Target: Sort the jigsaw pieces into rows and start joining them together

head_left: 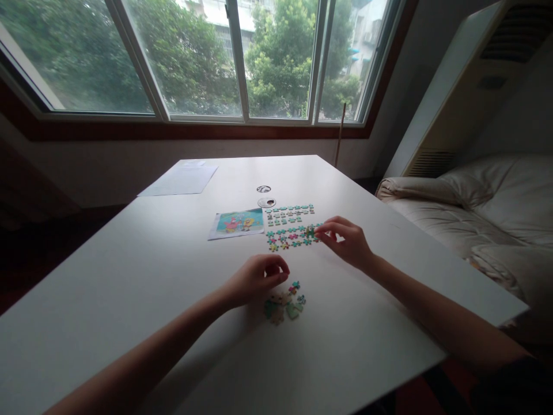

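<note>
My right hand [345, 239] pinches a greenish puzzle piece [310, 232] between thumb and fingertips, over the right end of the laid-out rows. Several rows of puzzle pieces [283, 236] lie in front of it, and smaller-looking rows [283, 214] sit farther back. My left hand [262, 274] hovers just behind a loose pile of puzzle pieces [279, 305], its fingers curled in and thumb near the fingertips. Whether anything is between them I cannot make out. Left of the rows lies a colourful cartoon picture sheet [237, 223].
Two small round items [266, 203] lie beyond the rows. White paper [179, 178] rests at the far left of the white table [142, 276]. A pale sofa [488, 202] stands at the right, and a thin stick [340, 135] leans by the window.
</note>
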`<state>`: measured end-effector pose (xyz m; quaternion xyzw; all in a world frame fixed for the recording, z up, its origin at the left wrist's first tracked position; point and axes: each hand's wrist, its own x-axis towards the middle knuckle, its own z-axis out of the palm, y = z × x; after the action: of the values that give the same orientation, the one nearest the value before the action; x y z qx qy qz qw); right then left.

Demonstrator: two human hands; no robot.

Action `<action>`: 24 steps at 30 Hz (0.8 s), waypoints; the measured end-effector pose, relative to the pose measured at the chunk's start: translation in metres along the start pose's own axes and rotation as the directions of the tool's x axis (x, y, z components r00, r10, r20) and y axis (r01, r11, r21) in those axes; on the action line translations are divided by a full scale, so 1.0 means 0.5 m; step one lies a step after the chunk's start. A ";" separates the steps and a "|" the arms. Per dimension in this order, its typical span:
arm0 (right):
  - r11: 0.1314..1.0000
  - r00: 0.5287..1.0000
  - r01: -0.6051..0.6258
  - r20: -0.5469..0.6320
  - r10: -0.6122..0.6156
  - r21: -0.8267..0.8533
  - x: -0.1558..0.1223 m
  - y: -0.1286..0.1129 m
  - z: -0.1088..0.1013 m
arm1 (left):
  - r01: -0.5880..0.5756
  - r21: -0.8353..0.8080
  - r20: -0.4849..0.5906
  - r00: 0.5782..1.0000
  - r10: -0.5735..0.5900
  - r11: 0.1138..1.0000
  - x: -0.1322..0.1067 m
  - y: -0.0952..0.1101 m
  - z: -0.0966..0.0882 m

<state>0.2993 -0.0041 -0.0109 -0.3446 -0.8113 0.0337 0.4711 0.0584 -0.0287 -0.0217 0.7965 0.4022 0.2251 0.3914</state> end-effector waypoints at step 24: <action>0.998 1.000 -0.022 -0.005 0.022 -0.052 0.007 0.050 -0.024 | -0.138 0.420 0.059 0.990 0.124 0.897 -0.012 0.001 0.003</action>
<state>0.3205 0.0137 -0.0111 -0.3657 -0.8069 0.0172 0.4635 0.0562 -0.0347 -0.0224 0.8910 0.3808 0.1460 0.1996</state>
